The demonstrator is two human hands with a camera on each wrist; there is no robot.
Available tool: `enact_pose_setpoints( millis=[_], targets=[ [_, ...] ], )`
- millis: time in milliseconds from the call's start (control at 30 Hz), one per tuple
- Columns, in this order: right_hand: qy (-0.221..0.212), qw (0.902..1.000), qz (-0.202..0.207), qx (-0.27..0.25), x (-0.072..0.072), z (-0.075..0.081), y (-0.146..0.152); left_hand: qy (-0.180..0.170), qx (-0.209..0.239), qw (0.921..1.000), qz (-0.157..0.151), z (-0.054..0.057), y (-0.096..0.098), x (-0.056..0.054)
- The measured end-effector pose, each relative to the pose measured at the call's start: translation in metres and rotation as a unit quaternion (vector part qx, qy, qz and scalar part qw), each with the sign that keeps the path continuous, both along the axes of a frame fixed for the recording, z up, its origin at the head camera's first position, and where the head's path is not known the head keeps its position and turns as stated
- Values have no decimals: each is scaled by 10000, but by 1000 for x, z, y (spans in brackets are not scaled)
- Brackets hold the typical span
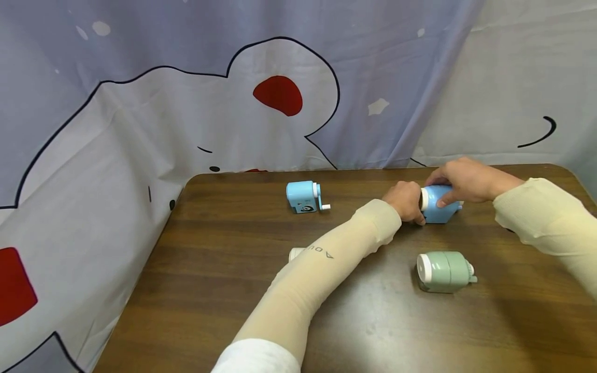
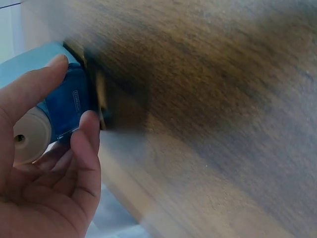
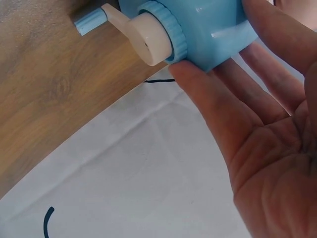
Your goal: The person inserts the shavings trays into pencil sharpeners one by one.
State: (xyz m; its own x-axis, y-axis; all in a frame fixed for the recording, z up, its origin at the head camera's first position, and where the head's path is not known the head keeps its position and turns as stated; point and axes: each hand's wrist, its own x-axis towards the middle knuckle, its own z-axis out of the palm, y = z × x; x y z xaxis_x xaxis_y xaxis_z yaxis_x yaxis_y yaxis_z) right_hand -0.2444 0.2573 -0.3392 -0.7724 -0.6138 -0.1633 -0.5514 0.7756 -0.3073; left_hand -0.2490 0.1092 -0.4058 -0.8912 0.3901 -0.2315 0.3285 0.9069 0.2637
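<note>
A blue crank pencil sharpener [image 1: 442, 208] stands near the back right of the table, between both hands. My right hand [image 1: 473, 180] grips it from above and behind, thumb on the near side. My left hand [image 1: 404, 201] holds its white-faced end. In the left wrist view, the thumb and fingertips of the left hand [image 2: 54, 168] pinch around the dark blue drawer front [image 2: 74, 101]. The right wrist view shows the white crank [image 3: 148, 39] and ribbed collar, with the right hand's fingers [image 3: 213, 104] against the body.
A light blue sharpener with a panda picture [image 1: 302, 197] stands at the back middle. Nearer the front right is a green sharpener [image 1: 445, 272]. A whitish object [image 1: 295, 253] is mostly hidden behind the left forearm. A printed curtain [image 1: 186, 119] hangs behind the wooden table [image 1: 210, 290].
</note>
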Motion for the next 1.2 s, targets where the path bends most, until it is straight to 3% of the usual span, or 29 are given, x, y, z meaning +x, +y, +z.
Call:
enact_pose_setpoints(
  millis=[967, 1200],
  targets=[
    [167, 9997, 138, 87, -3, -5, 1, 90, -4, 9998, 165, -8, 2, -1],
    [194, 9996, 139, 172, -2, -9, 6, 20, -134, 9999, 70, -3, -7, -3]
  ],
)
